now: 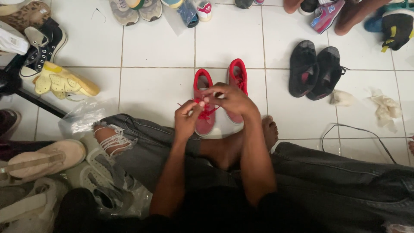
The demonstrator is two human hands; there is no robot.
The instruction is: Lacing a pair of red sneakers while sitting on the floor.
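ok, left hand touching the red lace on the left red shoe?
Touching. Head view shows the left hand fingertips pinching the red lace above the left red shoe; no gap visible.

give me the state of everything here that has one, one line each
left hand: pinching the red lace
right hand: pinching the lace from above
red lace: loose ends, not tied
left red sneaker: upright on the floor, being laced
right red sneaker: upright beside it, partly hidden by the hand
black shoes: paired, touching, upright
yellow-soled shoe: on its side
black cable: looped loose on the tiles
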